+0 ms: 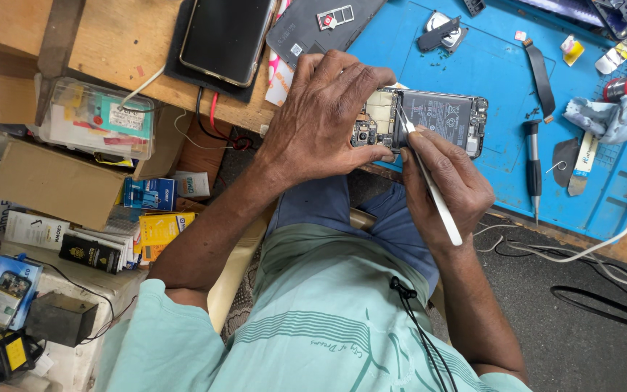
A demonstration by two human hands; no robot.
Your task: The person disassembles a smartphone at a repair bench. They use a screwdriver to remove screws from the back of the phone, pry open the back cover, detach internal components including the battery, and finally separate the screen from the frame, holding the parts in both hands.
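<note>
Lying on the near edge of the blue work mat (502, 65), back cover off: opened phone (429, 116), dark battery and circuit board exposed. Pressed down over its camera end, left hand (324, 116), fingers curled across the top, thumb against the near side, clamping it steady. Pinched pen-like in the right hand (448, 178): white tweezers (429, 181), tips touching the board beside the battery. Just right on the mat, a black screwdriver (533, 163).
</note>
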